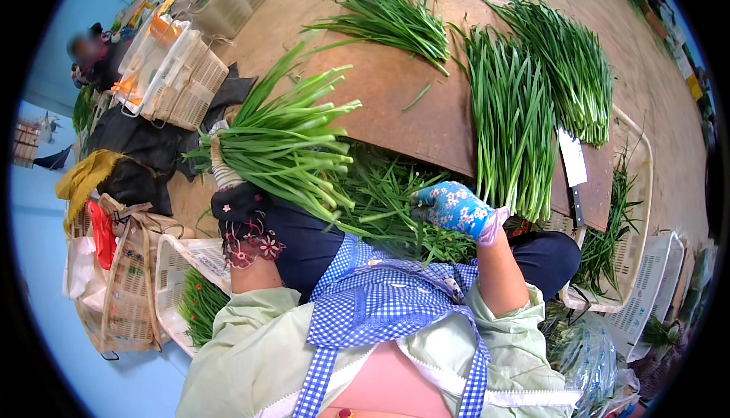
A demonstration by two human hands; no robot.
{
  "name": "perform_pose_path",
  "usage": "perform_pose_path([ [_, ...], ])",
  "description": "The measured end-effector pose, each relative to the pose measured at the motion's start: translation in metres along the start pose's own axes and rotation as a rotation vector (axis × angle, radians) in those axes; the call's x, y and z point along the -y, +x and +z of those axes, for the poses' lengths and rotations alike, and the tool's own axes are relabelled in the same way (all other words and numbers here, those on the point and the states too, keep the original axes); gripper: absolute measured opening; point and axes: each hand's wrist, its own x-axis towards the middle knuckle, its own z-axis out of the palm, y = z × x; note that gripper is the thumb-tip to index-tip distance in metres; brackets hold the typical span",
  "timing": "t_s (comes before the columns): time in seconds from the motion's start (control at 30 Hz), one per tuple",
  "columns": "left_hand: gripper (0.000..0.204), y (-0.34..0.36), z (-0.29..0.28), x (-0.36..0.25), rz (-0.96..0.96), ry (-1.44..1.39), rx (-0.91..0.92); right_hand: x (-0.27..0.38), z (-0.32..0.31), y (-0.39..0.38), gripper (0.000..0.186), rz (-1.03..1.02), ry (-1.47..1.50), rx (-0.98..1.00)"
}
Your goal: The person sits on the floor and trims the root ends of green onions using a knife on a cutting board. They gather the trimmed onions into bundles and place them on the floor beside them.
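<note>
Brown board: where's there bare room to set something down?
The brown board is bare across its middle, save a loose leaf, between the far chive bundle, the held chives and the right-side chives. Its right is crowded with those and a cleaver.

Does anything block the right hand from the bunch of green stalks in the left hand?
Nothing visible does. Between the right hand and the bunch there are only loose green leaves, which appear to lie lower than both.
</note>
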Motion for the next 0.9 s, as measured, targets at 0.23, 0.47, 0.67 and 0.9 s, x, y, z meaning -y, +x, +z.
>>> perform_pose_path([
  [0.23, 0.053, -0.007, 0.017, -0.028, -0.069, -0.002, 0.124, -0.013, 0.037, -0.008, 0.051, 0.019, -0.41, -0.12],
  [0.47, 0.05, -0.005, 0.039, 0.002, -0.09, 0.037, 0.198, 0.062, -0.02, 0.072, 0.047, -0.372, 1.107, -0.229],
  [0.67, 0.046, -0.001, 0.033, 0.008, -0.106, 0.083, 0.225, 0.081, 0.002, 0.087, 0.034, -0.344, 1.335, -0.157],
  [0.9, 0.043, -0.002, 0.039, 0.01, -0.021, 0.052, 0.284, 0.035, 0.022, 0.03, 0.04, -0.291, 1.459, -0.068],
])
